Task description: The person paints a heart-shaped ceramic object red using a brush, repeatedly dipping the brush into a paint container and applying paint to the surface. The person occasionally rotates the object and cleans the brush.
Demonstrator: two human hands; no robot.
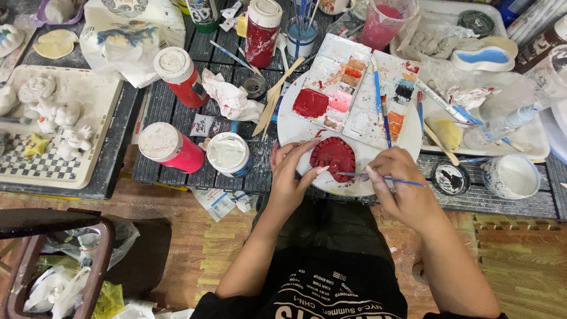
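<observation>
Red paint covers the round ribbed piece (333, 157) that the person is working on; it lies on a white plate (295, 127) at the near edge of the dark slatted table (159, 106). The left hand (290, 177) curls loosely round the piece's left rim, fingers touching its edge, thumb tip at its lower side. The right hand (400, 186) pinches a thin blue-handled brush (384, 177), held almost level, with its tip at the piece's lower right edge.

Just behind the piece, on the same plate, sits a white palette (354, 88) with wells of red, pink, orange and black; two more brushes (381, 106) lie across it. Left of the plate stand an open white paint pot (227, 153) and a red bottle (168, 146) lying on its side, with a crumpled tissue (230, 97) and another red bottle (180, 75) behind them. A taller red bottle (261, 32) stands farther back, next to a blue cup (301, 35) full of brushes and a pink cup (387, 23).

To the right, a small black-smeared lid (450, 177) and a white cup (511, 176) sit near the table's front edge. Behind them a white tray (531, 139) carries scraps and a yellow sponge (444, 131). At the far left, another tray (94, 106) holds unpainted white figures (53, 112).
</observation>
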